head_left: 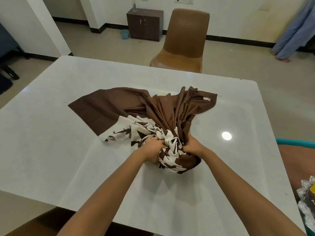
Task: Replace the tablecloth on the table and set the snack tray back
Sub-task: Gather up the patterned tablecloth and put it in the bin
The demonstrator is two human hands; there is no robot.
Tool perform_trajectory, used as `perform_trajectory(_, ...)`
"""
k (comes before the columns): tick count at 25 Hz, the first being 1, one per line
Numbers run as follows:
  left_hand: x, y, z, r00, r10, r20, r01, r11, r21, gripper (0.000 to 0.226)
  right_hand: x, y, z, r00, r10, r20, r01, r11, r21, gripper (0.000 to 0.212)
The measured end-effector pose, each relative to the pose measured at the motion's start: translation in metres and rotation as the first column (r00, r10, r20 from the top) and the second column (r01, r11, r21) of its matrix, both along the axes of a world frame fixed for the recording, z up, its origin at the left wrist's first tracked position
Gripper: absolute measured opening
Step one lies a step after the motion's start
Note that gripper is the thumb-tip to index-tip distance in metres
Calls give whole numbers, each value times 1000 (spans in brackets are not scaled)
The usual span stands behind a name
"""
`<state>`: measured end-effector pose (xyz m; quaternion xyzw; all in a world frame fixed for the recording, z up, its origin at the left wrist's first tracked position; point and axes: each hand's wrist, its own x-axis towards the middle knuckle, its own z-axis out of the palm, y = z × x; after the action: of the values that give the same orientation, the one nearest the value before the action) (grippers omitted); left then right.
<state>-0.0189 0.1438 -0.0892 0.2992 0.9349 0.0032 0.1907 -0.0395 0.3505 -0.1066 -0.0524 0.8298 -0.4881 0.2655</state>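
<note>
Both hands were clenched into one bunched end of the tablecloth (153, 113): the left hand (153, 147) gripped the cream patterned folds on its side, and the right hand (192, 144) was closed on the brown folds opposite, its fingertips buried in fabric. From that gathered knot the cloth fanned away across the white table (51, 133), its long spread running from a flat brown corner at far left to a crumpled edge at right, near the brown chair (184, 40). How the folds lay beneath the bundle could not be made out. At the right edge, shiny snack packets (306, 193) were cut off by the frame.
</note>
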Motion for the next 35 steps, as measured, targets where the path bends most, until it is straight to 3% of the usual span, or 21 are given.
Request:
perform_trajectory(3,-9,0,-7,967,-251,-41,247,966,-82,63,-8,-3,19,959,-127,254,173,971,-164,72)
perform_trajectory(4,-12,2,-8,950,-307,-51,302,950,-77,60,-9,-12,25,956,-168,241,205,969,-138,70)
perform_trajectory(8,-15,2,17,893,-448,-35,449,893,20,39,-9,-40,5,951,-308,-23,309,944,115,103)
perform_trajectory(10,-10,-14,12,880,-438,-187,450,892,31,41,-10,-42,-8,926,-370,-77,377,916,136,102)
perform_trajectory(11,-5,-21,1,892,-295,-343,331,942,52,51,-10,-42,-13,920,-376,-108,390,906,164,103)
perform_trajectory(12,4,-25,-9,887,3,-461,79,984,158,61,-9,-42,-17,915,-379,-139,400,896,193,103)
perform_trajectory(13,18,-24,-14,791,403,-459,-257,901,348,69,-7,-45,-19,907,-389,-160,417,882,219,103)
perform_trajectory(14,33,-19,-17,581,766,-275,-559,620,551,75,-7,-46,-20,896,-407,-179,440,867,234,102)
perform_trajectory(15,46,-10,-9,315,947,67,-751,206,627,78,-5,-48,-20,887,-418,-193,456,856,242,101)
perform_trajectory(16,53,-2,2,51,888,456,-801,-237,550,74,-5,-49,-20,882,-426,-204,467,851,242,101)
perform_trajectory(17,53,6,10,-117,666,736,-749,-546,375,66,-4,-50,-20,875,-439,-204,478,848,227,102)
perform_trajectory(18,48,11,16,-167,435,885,-669,-709,223,63,-3,-50,-23,872,-447,-198,483,851,206,103)
perform_trajectory(19,41,15,21,-131,281,951,-620,-771,143,71,0,-50,-24,873,-445,-199,480,856,193,104)
perform_trajectory(20,32,20,23,-71,216,974,-629,-767,124,88,4,-50,-27,874,-433,-220,473,862,183,104)
perform_trajectory(22,15,33,30,-6,320,947,-721,-658,218,115,14,-51,-34,882,-375,-286,433,885,173,97)
perform_trajectory(25,-4,53,24,-17,681,732,-917,-303,260,124,23,-54,-36,913,-285,-291,318,945,72,78)
perform_trajectory(27,-6,62,17,36,807,589,-948,-158,275,121,27,-52,-28,961,-199,-190,202,979,-5,80)
perform_trajectory(30,-8,69,6,85,861,501,-943,-92,319,109,29,-36,-4,988,-73,138,106,964,-244,78)
perform_trajectory(32,-11,68,3,129,883,452,-941,-34,335,107,26,-20,11,955,-19,297,146,899,-413,54)
perform_trajectory(34,-15,67,1,196,888,416,-938,45,344,108,17,-11,17,928,-52,368,233,854,-466,37)
perform_trajectory(35,-17,65,0,222,888,402,-937,81,339,108,11,-10,16,926,-99,365,261,866,-426,38)
